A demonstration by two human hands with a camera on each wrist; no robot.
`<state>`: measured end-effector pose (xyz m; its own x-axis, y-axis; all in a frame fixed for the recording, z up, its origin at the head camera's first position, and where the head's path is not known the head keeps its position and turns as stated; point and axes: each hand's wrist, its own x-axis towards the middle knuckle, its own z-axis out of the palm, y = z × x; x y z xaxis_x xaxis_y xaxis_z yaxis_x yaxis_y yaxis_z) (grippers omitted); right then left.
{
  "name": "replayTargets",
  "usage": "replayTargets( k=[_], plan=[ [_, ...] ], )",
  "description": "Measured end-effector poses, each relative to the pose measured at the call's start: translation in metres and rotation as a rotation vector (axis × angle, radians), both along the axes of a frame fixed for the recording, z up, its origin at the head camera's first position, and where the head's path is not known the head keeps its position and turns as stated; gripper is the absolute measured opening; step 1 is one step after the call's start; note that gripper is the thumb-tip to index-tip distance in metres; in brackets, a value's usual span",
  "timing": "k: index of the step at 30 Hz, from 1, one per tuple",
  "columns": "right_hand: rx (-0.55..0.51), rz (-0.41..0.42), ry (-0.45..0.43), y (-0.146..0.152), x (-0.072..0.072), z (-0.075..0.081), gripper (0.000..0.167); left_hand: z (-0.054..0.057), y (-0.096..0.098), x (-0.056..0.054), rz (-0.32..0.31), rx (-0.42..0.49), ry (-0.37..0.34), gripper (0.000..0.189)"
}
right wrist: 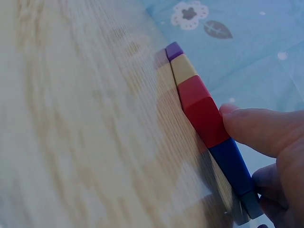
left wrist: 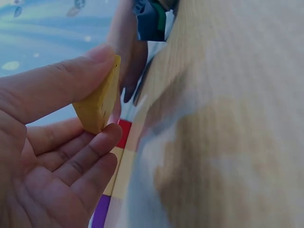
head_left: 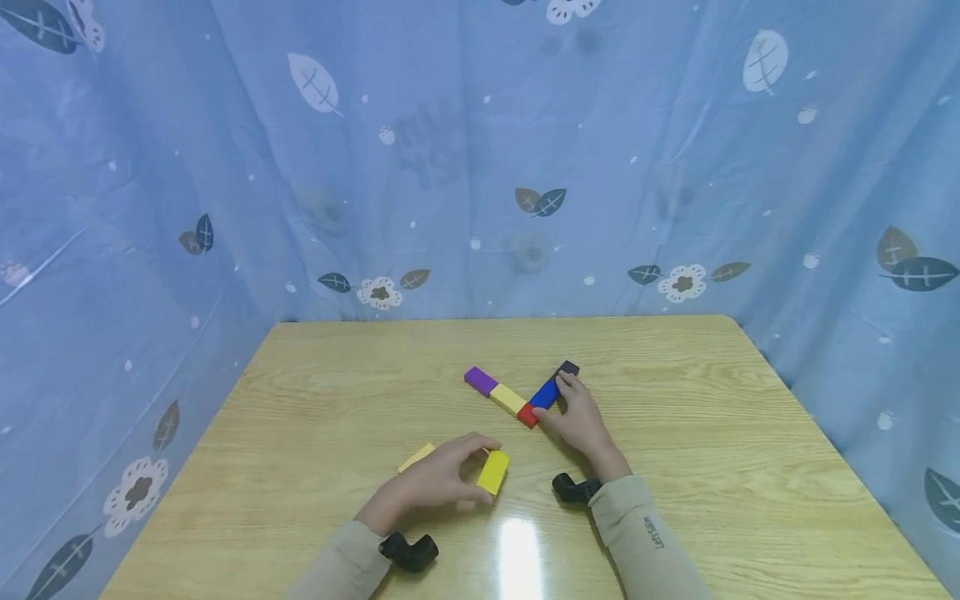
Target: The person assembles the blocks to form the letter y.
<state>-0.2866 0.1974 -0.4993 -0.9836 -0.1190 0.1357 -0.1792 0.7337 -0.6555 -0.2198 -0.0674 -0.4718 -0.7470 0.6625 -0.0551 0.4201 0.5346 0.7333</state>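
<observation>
My left hand (head_left: 441, 477) pinches a yellow block (head_left: 493, 472) between thumb and fingertips over the near middle of the table; the left wrist view shows the block tilted. Beyond it, a V of blocks lies on the table: purple (head_left: 480, 381), pale yellow (head_left: 507, 399), red (head_left: 528, 415) at the corner, then blue (head_left: 544, 394) and black (head_left: 571, 367). My right hand (head_left: 581, 419) rests along the right arm of the V. Its thumb touches the red block (right wrist: 204, 118), while its fingers lie by the blue block (right wrist: 232, 164) and the black one, partly covering them.
A pale yellow block (head_left: 416, 457) lies on the wooden table (head_left: 337, 375) behind my left hand, partly hidden. Blue patterned curtain (head_left: 465, 167) surrounds the table's back and sides. Black wrist cameras (head_left: 408, 552) stick out from both sleeves.
</observation>
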Motion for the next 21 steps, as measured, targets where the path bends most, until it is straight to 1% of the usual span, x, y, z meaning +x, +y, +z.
replayTargets(
  k=[6, 7, 12, 15, 18, 21],
  plan=[
    [-0.014, -0.001, -0.003, -0.002, 0.002, 0.001, 0.080, 0.002, 0.008, -0.012, -0.010, -0.043, -0.001, 0.073],
    [-0.010, 0.002, -0.004, -0.002, 0.002, 0.000, 0.080, 0.003, 0.009, -0.014, -0.006, -0.052, -0.012, 0.073],
    [0.002, 0.002, -0.004, -0.003, 0.001, -0.001, 0.081, 0.008, 0.012, -0.026, -0.008, -0.113, -0.015, 0.073],
    [-0.005, -0.008, 0.001, -0.003, 0.001, 0.000, 0.080, 0.008, 0.014, -0.035, -0.025, -0.162, 0.022, 0.072],
    [-0.005, -0.010, 0.004, -0.002, 0.001, 0.000, 0.080, 0.006, 0.017, -0.043, -0.044, -0.197, 0.064, 0.072],
    [0.001, -0.007, 0.003, -0.002, 0.000, 0.000, 0.080, 0.004, 0.020, -0.048, -0.057, -0.199, 0.079, 0.071]
  ],
)
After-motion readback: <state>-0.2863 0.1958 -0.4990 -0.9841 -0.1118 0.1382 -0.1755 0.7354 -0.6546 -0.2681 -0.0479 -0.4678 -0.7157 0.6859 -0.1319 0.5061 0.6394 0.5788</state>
